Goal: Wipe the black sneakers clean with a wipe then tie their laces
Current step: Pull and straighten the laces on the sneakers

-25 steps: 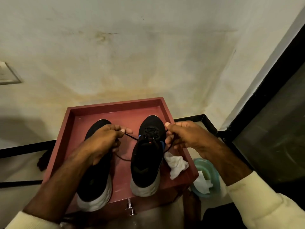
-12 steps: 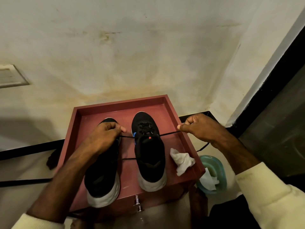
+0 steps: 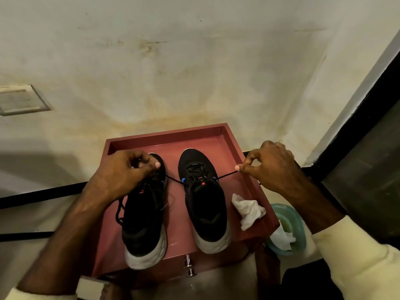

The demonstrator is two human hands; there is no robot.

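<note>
Two black sneakers with white soles stand side by side, toes away from me, on a red-brown tray-topped stand (image 3: 229, 137). The right sneaker (image 3: 205, 204) has its black lace (image 3: 226, 175) stretched taut out to both sides. My left hand (image 3: 127, 172) pinches one lace end above the toe of the left sneaker (image 3: 142, 226), which it partly hides. My right hand (image 3: 272, 167) pinches the other end past the stand's right rim. A crumpled white wipe (image 3: 249, 210) lies on the stand beside the right sneaker.
A teal tub (image 3: 296, 224) holding another white wipe (image 3: 281, 237) sits on the floor to the right of the stand. A metal knob (image 3: 188, 267) sticks out of the stand's front. A stained wall rises behind; a dark door frame (image 3: 363, 118) runs along the right.
Both hands have drawn apart from the right sneaker, pulling its lace ends outward until the lace is taut. The view has also shifted slightly.
</note>
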